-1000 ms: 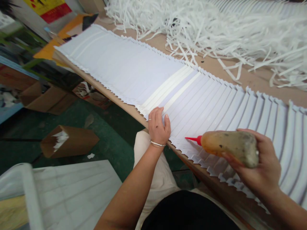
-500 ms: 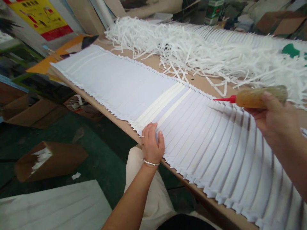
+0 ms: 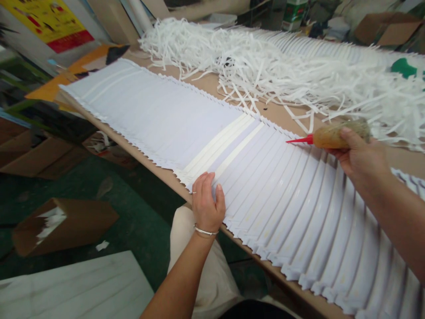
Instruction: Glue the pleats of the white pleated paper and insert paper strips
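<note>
Overlapping white sheets (image 3: 159,110) with jagged edges lie in a long fanned row along the table. My left hand (image 3: 208,201), with a ring and a bracelet, rests on the near edge of the row, its fingertips and thumb a little apart. Above the far side of the row, my right hand (image 3: 363,153) is wrapped round a glue bottle (image 3: 332,135) of amber liquid, its red nozzle pointing left. Cream-coloured strips (image 3: 219,141) cross the sheets just beyond my left hand.
A heap of white paper strips (image 3: 265,75) covers the back of the brown table (image 3: 207,82). On the green floor at the left stands a cardboard box (image 3: 79,223) with white scraps. A pale board (image 3: 76,288) is at the lower left.
My right hand has moved left with the bottle, over the sheets. My left hand stays at the near edge, and the view has shifted slightly.
</note>
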Tool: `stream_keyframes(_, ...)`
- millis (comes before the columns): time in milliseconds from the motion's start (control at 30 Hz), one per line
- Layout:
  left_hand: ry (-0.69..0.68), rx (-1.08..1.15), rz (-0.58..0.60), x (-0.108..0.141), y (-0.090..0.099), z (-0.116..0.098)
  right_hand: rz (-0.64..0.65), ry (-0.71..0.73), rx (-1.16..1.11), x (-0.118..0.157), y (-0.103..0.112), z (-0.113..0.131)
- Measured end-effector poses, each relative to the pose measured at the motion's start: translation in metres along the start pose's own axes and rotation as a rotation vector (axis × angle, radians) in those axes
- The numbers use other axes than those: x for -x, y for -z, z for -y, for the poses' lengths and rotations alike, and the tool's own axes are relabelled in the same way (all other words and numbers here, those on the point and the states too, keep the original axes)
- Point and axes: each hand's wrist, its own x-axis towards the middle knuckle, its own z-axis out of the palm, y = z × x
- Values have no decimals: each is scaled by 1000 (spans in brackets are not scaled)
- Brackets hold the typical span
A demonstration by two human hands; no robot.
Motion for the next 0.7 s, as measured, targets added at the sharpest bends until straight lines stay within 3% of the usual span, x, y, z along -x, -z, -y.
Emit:
stream_keyframes(333,14,10,4,0,-2,0,112,-27,2,65,-3,24)
stream_keyframes(700,51,57,-12,2,-6,0,154,-53,75,139,7,23)
